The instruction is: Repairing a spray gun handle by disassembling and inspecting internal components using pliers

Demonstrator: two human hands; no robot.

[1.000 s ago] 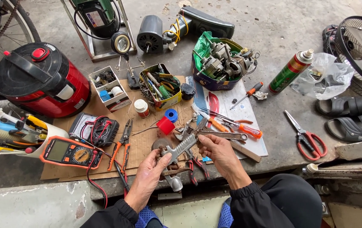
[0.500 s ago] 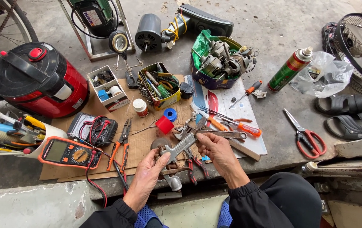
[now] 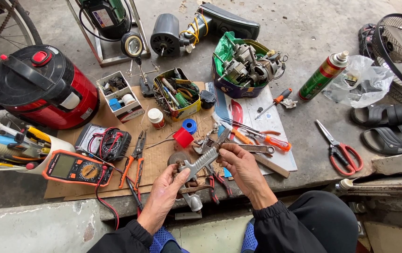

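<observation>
My left hand [image 3: 165,192] grips the handle end of a grey metal adjustable wrench [image 3: 204,158], which slants up to the right. My right hand [image 3: 239,162] pinches the wrench near its jaw end, fingers curled around a small part I cannot make out. Both hands hover just above a sheet of brown cardboard [image 3: 156,154] strewn with tools. Under the hands lie red-handled pliers [image 3: 217,182] and a small hammer [image 3: 189,199]. A red cap [image 3: 182,137] and a blue tape roll [image 3: 189,125] sit just beyond the wrench.
An orange multimeter [image 3: 76,167] and orange pliers [image 3: 134,161] lie to the left. A red cooker [image 3: 41,89] stands at far left. Behind are a tin of tools [image 3: 176,95], a tub of motor parts [image 3: 245,70], a spray can [image 3: 323,75]. Scissors [image 3: 340,150] and sandals [image 3: 390,126] lie right.
Both hands keep their hold on the wrench, and they have barely shifted. Nothing on the cardboard has moved.
</observation>
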